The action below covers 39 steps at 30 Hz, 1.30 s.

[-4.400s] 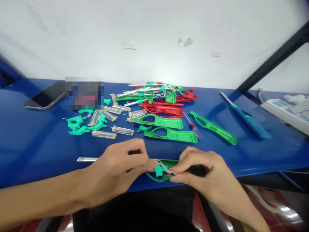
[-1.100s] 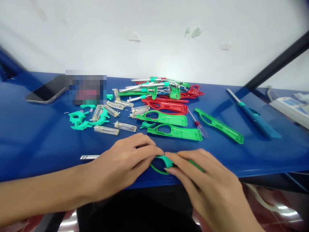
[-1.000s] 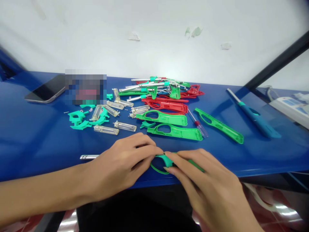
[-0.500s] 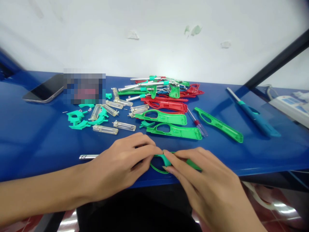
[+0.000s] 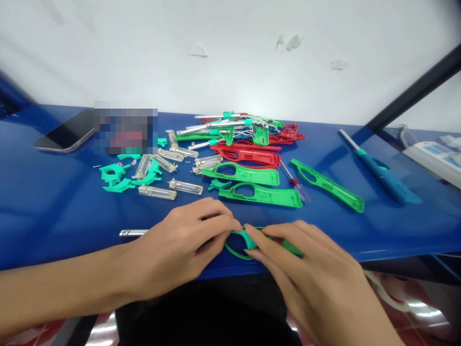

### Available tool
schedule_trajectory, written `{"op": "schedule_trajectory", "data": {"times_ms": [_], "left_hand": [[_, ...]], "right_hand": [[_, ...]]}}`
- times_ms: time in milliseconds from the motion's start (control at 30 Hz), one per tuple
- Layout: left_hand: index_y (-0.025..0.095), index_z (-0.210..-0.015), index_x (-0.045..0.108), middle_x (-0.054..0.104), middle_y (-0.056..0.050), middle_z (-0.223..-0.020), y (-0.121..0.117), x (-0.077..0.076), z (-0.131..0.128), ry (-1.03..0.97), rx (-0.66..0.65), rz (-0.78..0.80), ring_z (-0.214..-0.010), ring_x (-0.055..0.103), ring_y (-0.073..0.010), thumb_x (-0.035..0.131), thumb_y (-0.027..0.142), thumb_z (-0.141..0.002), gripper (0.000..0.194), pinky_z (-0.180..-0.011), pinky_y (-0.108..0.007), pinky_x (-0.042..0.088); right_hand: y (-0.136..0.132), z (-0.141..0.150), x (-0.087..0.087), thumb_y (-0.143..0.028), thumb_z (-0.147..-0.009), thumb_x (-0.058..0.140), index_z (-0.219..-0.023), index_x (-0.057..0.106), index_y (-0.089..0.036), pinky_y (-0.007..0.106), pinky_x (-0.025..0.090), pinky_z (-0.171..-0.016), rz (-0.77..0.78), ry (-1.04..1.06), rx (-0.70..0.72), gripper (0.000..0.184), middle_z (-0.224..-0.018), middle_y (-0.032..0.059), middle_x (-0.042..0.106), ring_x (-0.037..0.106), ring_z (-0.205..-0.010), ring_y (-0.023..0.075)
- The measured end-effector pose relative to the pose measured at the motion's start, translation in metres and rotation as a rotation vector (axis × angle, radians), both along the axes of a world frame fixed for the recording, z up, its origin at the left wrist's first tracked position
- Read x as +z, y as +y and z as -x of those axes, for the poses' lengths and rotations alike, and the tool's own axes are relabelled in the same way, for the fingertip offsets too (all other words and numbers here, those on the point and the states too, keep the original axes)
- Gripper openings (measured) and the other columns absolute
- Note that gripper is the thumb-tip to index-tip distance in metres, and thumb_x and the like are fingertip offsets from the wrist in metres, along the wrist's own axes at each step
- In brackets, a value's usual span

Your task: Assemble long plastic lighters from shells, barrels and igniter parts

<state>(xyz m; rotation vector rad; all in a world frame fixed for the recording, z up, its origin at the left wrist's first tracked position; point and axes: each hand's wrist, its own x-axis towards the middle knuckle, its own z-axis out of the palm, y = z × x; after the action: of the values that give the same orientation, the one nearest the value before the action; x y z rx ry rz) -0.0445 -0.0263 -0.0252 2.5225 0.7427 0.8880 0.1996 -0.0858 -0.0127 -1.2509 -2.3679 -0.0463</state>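
At the table's front edge both hands work on one green lighter casing (image 5: 292, 247), whose loop shows between them. My left hand (image 5: 196, 240) is closed over the casing's left end, its fingertips at the loop. A metal lighter tube (image 5: 132, 233) sticks out to the left from under that hand. With thumb and index finger, my right hand (image 5: 306, 264) pinches a teal trigger (image 5: 248, 239) at the loop. The hands cover most of the casing, so its inside is hidden. Just beyond lie an empty green casing half (image 5: 268, 196) and a clear fuel tank (image 5: 185, 187).
Several clear tanks and teal triggers (image 5: 113, 174) lie left of centre. A pile of metal tubes and red casings (image 5: 248, 154) sits at the back. To the right are a screwdriver (image 5: 300, 190), a green half (image 5: 336, 192) and a blue lighter (image 5: 385, 175). A phone (image 5: 66, 132) lies back left.
Almost nothing differs. Both hands keep their hold on the casing and trigger, and the view has shifted very slightly.
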Motion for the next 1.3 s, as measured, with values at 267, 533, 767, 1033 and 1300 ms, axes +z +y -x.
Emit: {"op": "schedule_trajectory", "data": {"times_ms": [267, 533, 767, 1033, 1300], "left_hand": [[0.016, -0.115, 0.072, 0.071, -0.004, -0.111, 0.000, 0.002, 0.000, -0.010, 0.000, -0.002, -0.096, 0.070, -0.0103, 0.057, 0.004, -0.105, 0.021, -0.086, -0.017, 0.054], [0.018, -0.122, 0.073, 0.071, -0.006, -0.114, 0.000, 0.001, 0.002, -0.018, -0.031, -0.037, -0.097, 0.070, -0.0112, 0.054, 0.003, -0.106, 0.029, -0.083, -0.019, 0.055], [0.017, -0.117, 0.072, 0.071, -0.005, -0.111, -0.002, 0.002, -0.002, -0.023, -0.007, -0.029, -0.097, 0.069, -0.0125, 0.062, 0.010, -0.105, 0.017, -0.087, -0.020, 0.056], [0.019, -0.110, 0.072, 0.071, -0.003, -0.108, 0.001, 0.000, -0.004, 0.007, 0.020, -0.047, -0.094, 0.070, -0.0113, 0.062, 0.008, -0.106, 0.016, -0.086, -0.019, 0.055], [0.018, -0.103, 0.072, 0.073, -0.002, -0.100, 0.001, 0.001, -0.008, 0.017, 0.035, -0.128, -0.086, 0.068, -0.0129, 0.065, 0.009, -0.105, 0.012, -0.081, -0.024, 0.055]], "right_hand": [[0.001, -0.006, -0.004, -0.017, -0.108, 0.056, -0.136, 0.072, -0.024, 0.037, 0.058, -0.071, 0.061, -0.035, 0.010, 0.033, -0.108, 0.0043, 0.077, 0.070, -0.085, 0.0205], [0.001, -0.002, -0.001, -0.022, -0.110, 0.054, -0.128, 0.076, -0.024, 0.038, 0.059, -0.067, 0.042, -0.005, -0.015, 0.029, -0.103, 0.0047, 0.078, 0.071, -0.080, 0.0224], [0.004, 0.000, 0.001, -0.026, -0.110, 0.057, -0.124, 0.077, -0.024, 0.037, 0.061, -0.072, 0.054, 0.073, -0.012, 0.025, -0.105, 0.0024, 0.082, 0.074, -0.081, 0.0208], [0.002, -0.024, 0.001, -0.035, -0.104, 0.071, -0.117, 0.080, -0.032, 0.029, 0.064, -0.085, 0.121, 0.245, -0.108, 0.016, -0.110, -0.0013, 0.082, 0.079, -0.095, 0.0168], [0.011, -0.032, -0.002, -0.017, -0.103, 0.069, -0.099, 0.083, -0.028, 0.032, 0.063, -0.076, 0.125, 0.316, 0.028, 0.018, -0.100, -0.0002, 0.085, 0.079, -0.084, 0.0170]]}}
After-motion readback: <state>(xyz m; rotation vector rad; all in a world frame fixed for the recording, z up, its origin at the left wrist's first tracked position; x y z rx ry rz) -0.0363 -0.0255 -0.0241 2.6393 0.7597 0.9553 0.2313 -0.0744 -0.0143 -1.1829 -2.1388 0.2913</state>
